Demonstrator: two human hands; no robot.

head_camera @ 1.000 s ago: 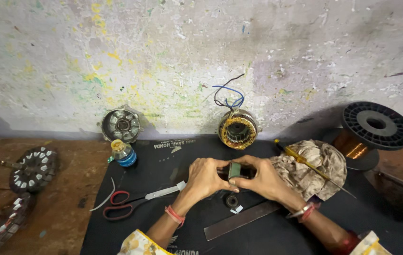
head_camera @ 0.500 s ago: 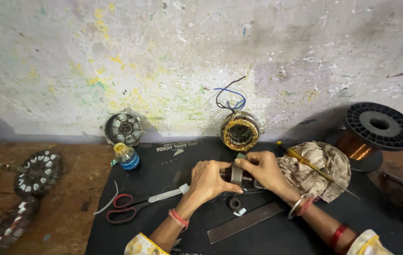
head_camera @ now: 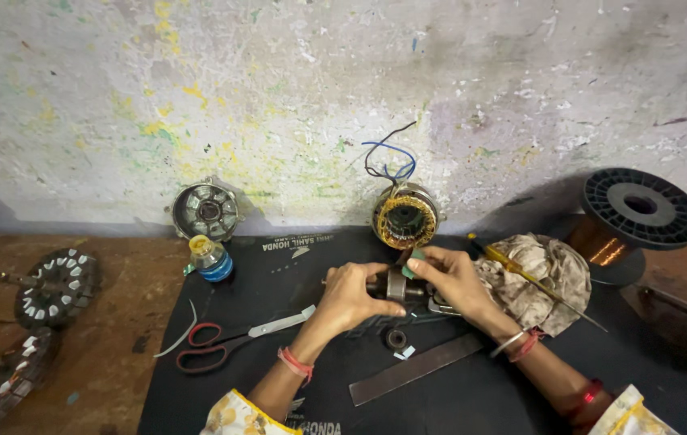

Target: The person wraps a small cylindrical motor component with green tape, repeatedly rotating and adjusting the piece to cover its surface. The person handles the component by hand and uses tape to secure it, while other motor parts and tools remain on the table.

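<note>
Left hand [head_camera: 351, 296] and right hand [head_camera: 454, 283], head view: both closed around a small dark cylindrical motor part [head_camera: 396, 285], held between them just above the black mat [head_camera: 279, 322]. Right fingertips also pinch a small green piece [head_camera: 413, 264] at the part's top. Near the left wrist lie red-handled scissors [head_camera: 226, 342]; a small black ring [head_camera: 396, 338] and flat metal bar [head_camera: 416, 369] lie just below the hands, a wound stator [head_camera: 404, 216] against the wall behind.
</note>
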